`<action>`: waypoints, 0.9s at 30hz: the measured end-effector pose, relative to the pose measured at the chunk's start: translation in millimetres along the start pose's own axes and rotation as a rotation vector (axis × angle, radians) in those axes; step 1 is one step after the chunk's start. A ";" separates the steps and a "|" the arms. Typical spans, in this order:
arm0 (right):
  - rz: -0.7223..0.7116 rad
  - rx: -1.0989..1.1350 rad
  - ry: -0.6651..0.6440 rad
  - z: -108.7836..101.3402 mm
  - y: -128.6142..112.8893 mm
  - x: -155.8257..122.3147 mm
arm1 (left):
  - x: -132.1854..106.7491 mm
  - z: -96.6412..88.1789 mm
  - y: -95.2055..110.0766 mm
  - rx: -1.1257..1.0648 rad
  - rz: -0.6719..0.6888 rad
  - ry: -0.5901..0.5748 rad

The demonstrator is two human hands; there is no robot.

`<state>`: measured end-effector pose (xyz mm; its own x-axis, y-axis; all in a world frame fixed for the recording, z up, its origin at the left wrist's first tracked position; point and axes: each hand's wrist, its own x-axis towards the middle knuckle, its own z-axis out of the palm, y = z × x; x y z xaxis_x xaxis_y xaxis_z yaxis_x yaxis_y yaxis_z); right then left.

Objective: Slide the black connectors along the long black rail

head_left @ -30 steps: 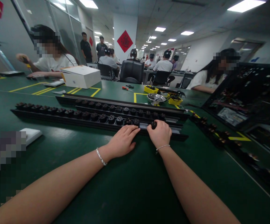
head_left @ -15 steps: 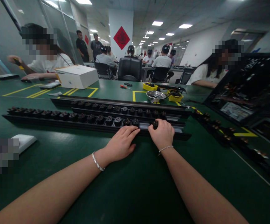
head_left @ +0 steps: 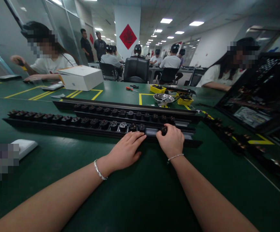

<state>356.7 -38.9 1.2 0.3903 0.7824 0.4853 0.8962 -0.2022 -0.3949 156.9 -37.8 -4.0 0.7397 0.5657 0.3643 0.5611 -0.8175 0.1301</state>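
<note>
A long black rail (head_left: 57,126) lies across the green table (head_left: 135,193), with a row of several black socket modules (head_left: 101,123) seated in it. My left hand (head_left: 126,149) rests flat with its fingers stretched onto the rail's near edge, beside the last module in the row. My right hand (head_left: 171,141) is curled closed on a single black socket module (head_left: 164,130) sitting on the bare part of the rail. A second rail (head_left: 120,111) with more modules lies just behind the first.
A white box (head_left: 82,78) stands at the back left, near a seated person (head_left: 50,61). Yellow bins (head_left: 157,89) and a metal bowl (head_left: 163,99) sit behind the rails. A black tray (head_left: 258,100) rises at right beside another person (head_left: 227,74). A white pad (head_left: 25,146) lies left.
Both hands stay on the rail in almost the same pose. The view has shifted slightly, and my right hand sits a little further right.
</note>
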 end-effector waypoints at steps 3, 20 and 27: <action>-0.003 0.008 -0.007 -1.1 0.9 1.1 | -0.3 0.4 -2.2 -0.007 0.013 0.009; 0.023 -0.020 0.006 -6.9 17.3 0.5 | -0.7 1.8 -3.7 -0.023 0.039 0.037; 0.044 0.012 0.002 -9.7 17.1 0.6 | -0.6 1.5 -3.3 -0.022 0.030 0.030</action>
<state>374.3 -47.6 2.2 0.4301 0.7715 0.4689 0.8754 -0.2295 -0.4254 155.1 -35.2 -6.1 0.7447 0.5377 0.3954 0.5304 -0.8364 0.1385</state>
